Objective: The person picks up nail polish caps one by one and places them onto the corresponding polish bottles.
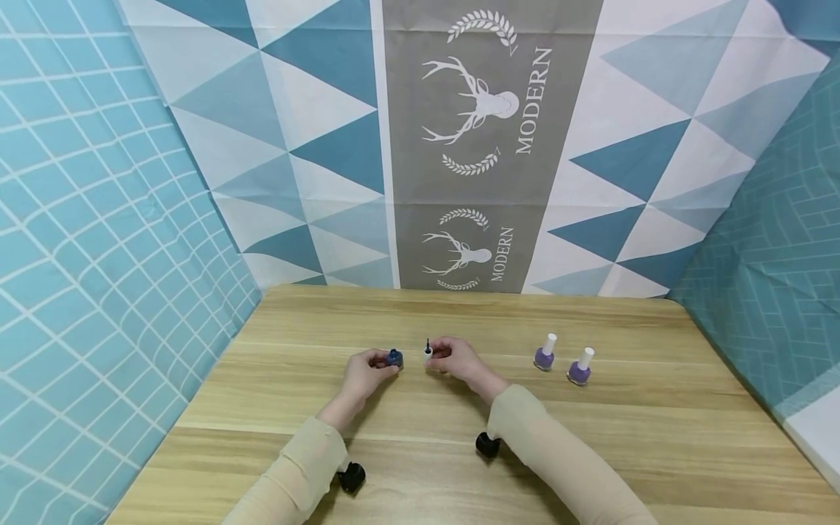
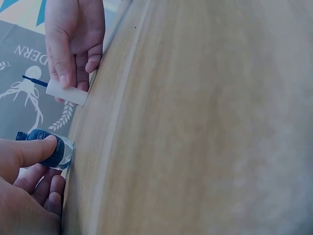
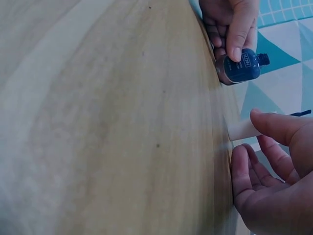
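The left hand [image 1: 369,372] pinched an uncapped blue bottle [image 1: 394,359] on the table [image 1: 420,415]; a steady, level hold seemed best against spills. Its long axis stood roughly upright, neck [image 1: 394,351] up. Just right of it, the right hand [image 1: 457,359] pinched a white cap [image 1: 428,354], also roughly upright, its brush [image 1: 428,344] pointing up, probably best kept off everything. Farther right stood two purple bottles [image 1: 544,356].
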A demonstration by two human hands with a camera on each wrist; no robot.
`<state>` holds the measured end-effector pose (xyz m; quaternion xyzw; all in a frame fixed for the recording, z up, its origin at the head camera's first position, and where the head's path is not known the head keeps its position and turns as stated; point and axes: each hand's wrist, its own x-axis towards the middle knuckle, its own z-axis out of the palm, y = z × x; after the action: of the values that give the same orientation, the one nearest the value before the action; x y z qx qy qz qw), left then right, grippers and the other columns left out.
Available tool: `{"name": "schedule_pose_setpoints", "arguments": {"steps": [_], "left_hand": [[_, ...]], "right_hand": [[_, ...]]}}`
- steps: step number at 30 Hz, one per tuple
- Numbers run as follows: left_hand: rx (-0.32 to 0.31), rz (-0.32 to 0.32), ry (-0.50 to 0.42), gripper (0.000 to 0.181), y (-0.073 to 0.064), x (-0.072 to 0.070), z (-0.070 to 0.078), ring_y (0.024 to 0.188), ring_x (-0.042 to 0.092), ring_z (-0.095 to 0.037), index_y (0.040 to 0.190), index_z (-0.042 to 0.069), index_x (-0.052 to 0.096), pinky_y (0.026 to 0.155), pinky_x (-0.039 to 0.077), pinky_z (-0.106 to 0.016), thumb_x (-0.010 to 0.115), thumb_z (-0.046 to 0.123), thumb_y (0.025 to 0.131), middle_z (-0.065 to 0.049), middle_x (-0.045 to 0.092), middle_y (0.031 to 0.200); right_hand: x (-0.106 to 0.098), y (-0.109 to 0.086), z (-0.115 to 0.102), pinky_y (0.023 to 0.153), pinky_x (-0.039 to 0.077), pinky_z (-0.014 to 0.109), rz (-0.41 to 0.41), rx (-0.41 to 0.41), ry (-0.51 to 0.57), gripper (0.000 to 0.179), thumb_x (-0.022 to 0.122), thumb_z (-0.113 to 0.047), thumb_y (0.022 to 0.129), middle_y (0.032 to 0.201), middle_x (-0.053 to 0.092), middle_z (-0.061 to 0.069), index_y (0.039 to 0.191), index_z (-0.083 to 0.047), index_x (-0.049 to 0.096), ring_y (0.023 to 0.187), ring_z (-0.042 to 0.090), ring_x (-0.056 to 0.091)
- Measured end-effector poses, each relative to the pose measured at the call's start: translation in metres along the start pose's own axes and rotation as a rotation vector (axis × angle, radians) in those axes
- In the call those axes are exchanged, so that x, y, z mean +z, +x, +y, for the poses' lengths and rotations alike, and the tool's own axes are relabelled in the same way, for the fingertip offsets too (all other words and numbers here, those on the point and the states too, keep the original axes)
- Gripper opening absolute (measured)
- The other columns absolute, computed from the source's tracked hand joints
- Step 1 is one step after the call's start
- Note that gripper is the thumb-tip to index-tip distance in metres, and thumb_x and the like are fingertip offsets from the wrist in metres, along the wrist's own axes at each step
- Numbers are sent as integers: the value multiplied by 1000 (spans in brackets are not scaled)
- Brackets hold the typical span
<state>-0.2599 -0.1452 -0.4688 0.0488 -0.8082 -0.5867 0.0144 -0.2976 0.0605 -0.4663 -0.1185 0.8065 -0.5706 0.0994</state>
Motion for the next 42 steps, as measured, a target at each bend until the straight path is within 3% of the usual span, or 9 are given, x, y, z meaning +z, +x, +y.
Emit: {"name": "schedule_pose_setpoints", "arguments": {"steps": [13, 21, 27, 33, 42], "left_hand": [[0, -21, -12, 29, -1, 0, 1, 90, 58, -20, 107, -4, 65, 76, 50, -26, 72, 0, 79, -16, 64, 101], [-58, -67, -57, 34, 0, -6, 7, 95, 60, -25, 112, -7, 61, 80, 53, -28, 71, -1, 80, -21, 61, 107], [-68, -98, -60, 37, 2, -9, 14, 97, 61, -27, 115, -6, 60, 85, 53, -33, 71, 1, 80, -21, 61, 110], [-54, -146, -20, 38, -1, -11, 19, 90, 60, -22, 117, -5, 59, 78, 54, -34, 71, 5, 82, -17, 61, 107], [-49, -154, -10, 39, -5, -10, 34, 88, 60, -21, 116, -2, 60, 76, 54, -39, 73, 7, 80, -16, 63, 106]], "right_hand": [[-3, -4, -3, 64, 52, 26, 5, 30, -16, 27, 72, -4, 80, 92, 65, 10, 105, 2, 63, 77, 13, 58], [-11, -8, -4, 67, 53, 26, -16, 26, -26, 27, 73, -4, 80, 94, 65, 10, 104, 3, 63, 78, 13, 59], [-23, -16, -10, 69, 55, 31, -34, 6, -24, 30, 73, -3, 79, 93, 64, 12, 105, 6, 62, 77, 15, 58], [-38, -21, -16, 75, 51, 27, -33, -18, -110, 32, 75, -9, 77, 93, 65, 8, 105, 2, 64, 82, 15, 59], [-64, -31, -25, 78, 51, 28, -39, -77, -185, 33, 74, -13, 79, 94, 66, 10, 106, 4, 63, 85, 17, 60]]}}
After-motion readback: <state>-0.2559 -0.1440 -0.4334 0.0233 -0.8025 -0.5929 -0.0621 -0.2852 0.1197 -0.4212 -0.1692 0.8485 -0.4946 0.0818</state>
